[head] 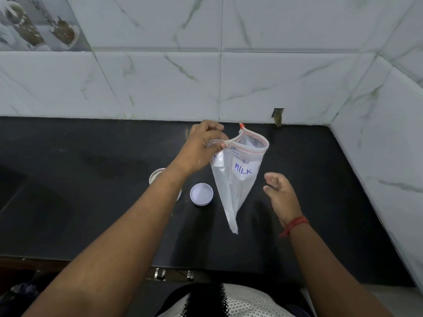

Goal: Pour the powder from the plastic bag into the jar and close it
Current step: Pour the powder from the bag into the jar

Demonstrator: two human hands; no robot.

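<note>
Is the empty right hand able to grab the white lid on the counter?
Probably yes. The right hand is open and holds nothing, but the hanging plastic bag sits between it and the white lid, so it would likely reach under or around the bag.

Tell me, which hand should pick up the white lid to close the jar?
Probably the right hand. It is open and holds nothing, hovering beside the hanging plastic bag. The left hand is busy pinching the bag's rim. The white lid lies on the black counter, beside the jar.
</note>
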